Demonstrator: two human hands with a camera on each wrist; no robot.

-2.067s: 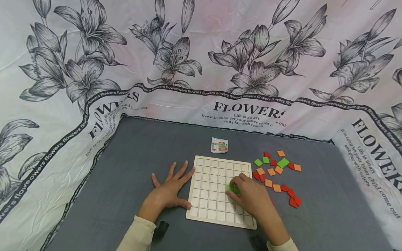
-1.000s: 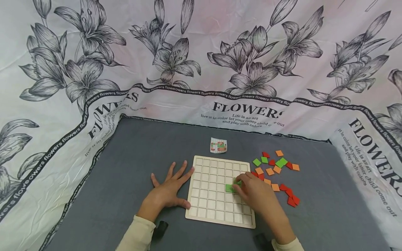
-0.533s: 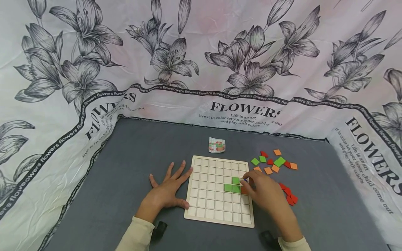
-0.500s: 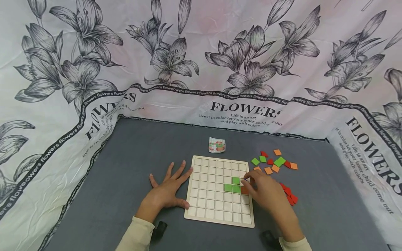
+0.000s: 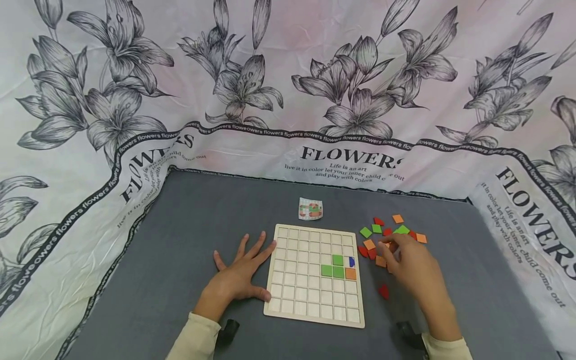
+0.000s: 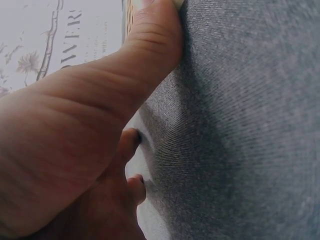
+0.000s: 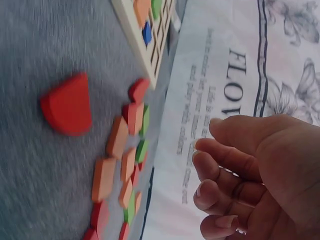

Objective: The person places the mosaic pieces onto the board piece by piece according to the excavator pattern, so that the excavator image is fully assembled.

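Note:
My left hand [image 5: 238, 277] lies on the grey table with fingers spread, its thumb touching the left edge of the wooden grid board [image 5: 297, 285]. In the left wrist view the thumb [image 6: 155, 35] meets the board's edge. Green square tiles [image 5: 338, 271] sit in three cells, with an orange tile [image 5: 350, 273] beside them and a small blue piece [image 5: 351, 262] in the cell above the orange one. My right hand [image 5: 411, 262] hovers over the loose tiles right of the board. Its fingers [image 7: 225, 165] are loosely bent with nothing visible between them.
Loose red, orange and green tiles [image 7: 104, 177] are scattered right of the board. A rounded red piece [image 7: 70, 105] lies apart from them, nearer the person. A small printed pattern card [image 5: 310, 209] lies behind the board. Flower-printed cloth [image 5: 252, 145] borders the table.
My right hand has left the board's right side and moved right over the loose tiles, uncovering the orange tile and blue piece in their cells. The left hand stays in place.

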